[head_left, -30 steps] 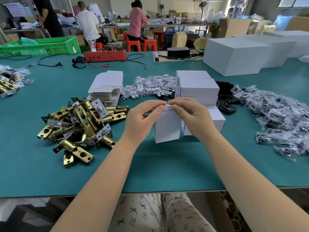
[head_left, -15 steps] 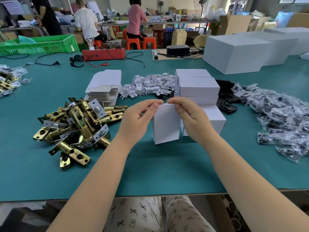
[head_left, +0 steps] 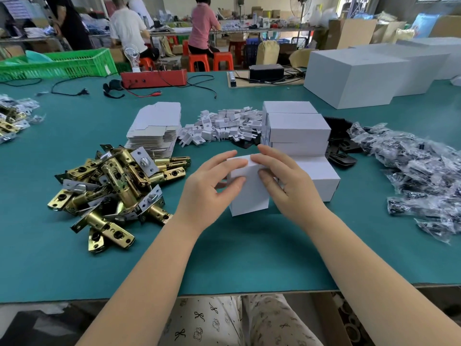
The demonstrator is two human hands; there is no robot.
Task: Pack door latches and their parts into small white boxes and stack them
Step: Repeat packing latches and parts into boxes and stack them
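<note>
My hands [head_left: 249,181] grip one closed white box [head_left: 249,196] beside the finished stack [head_left: 299,131]; left of it, many latches [head_left: 114,181] await packing.

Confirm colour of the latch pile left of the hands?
Brass-gold latches with silver plates; head view.
</note>
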